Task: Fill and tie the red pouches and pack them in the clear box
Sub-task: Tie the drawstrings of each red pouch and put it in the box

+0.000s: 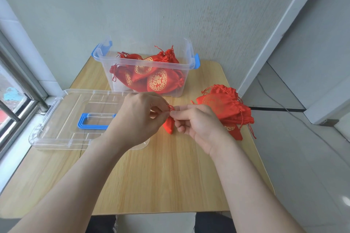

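Centrally, above a light wooden table (161,176), two bare hands meet over a small red pouch (168,128). The left hand (140,117) and the right hand (198,123) each pinch the pouch's red drawstring (171,108) between thumb and fingertips, with the pouch hanging just below them. Behind them stands a clear box (187,51) with blue latches, holding several tied red pouches (161,81) with gold emblems. Its clear lid (62,117) lies flat to the left. A pile of flat red pouches (227,104) lies near the right hand.
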Action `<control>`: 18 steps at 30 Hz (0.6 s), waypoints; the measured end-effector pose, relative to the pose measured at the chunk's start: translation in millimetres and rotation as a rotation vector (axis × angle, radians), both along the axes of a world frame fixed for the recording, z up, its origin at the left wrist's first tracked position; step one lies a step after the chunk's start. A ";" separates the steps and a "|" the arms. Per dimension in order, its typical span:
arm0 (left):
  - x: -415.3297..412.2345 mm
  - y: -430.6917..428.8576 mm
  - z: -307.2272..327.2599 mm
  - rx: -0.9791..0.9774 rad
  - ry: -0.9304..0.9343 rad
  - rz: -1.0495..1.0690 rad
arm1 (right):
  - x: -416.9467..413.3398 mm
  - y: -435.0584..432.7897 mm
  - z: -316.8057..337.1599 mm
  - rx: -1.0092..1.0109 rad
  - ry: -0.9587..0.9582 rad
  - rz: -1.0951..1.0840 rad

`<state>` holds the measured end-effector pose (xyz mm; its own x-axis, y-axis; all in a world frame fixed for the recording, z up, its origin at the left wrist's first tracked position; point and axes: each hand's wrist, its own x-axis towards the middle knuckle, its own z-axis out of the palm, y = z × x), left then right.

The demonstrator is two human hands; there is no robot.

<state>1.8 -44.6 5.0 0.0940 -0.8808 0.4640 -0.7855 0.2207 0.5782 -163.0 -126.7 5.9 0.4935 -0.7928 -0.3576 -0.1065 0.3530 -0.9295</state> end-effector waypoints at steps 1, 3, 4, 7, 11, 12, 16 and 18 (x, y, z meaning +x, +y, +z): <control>-0.4 0.3 0.0 0.030 -0.001 -0.011 | -0.5 0.4 -0.2 -0.047 0.040 0.015; -1.0 1.0 0.4 0.088 -0.003 -0.006 | -0.9 2.9 0.2 -0.144 0.103 0.053; -0.8 1.0 0.0 0.115 -0.008 0.004 | -0.8 4.4 0.8 -0.184 0.122 0.074; -0.9 1.4 -1.1 0.184 -0.059 0.054 | 0.4 9.6 3.6 -0.255 0.142 0.145; -1.7 1.4 -2.9 0.281 -0.117 0.144 | 3.3 13.6 6.3 -0.262 0.116 0.135; -2.0 1.5 -3.3 0.281 -0.131 0.165 | 3.9 13.0 6.4 -0.264 0.112 0.107; 0.7 -1.2 -4.3 0.163 -0.110 0.265 | 3.9 6.3 3.3 -0.296 0.156 -0.009; 2.1 -3.8 -3.4 0.105 -0.012 0.266 | 2.9 4.0 2.0 -0.274 0.157 -0.037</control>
<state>3.9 -48.4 1.6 0.3232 -0.8694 0.3737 -0.8148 -0.0548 0.5772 -160.1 -122.7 7.9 0.4179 -0.8868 -0.1976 -0.2479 0.0979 -0.9638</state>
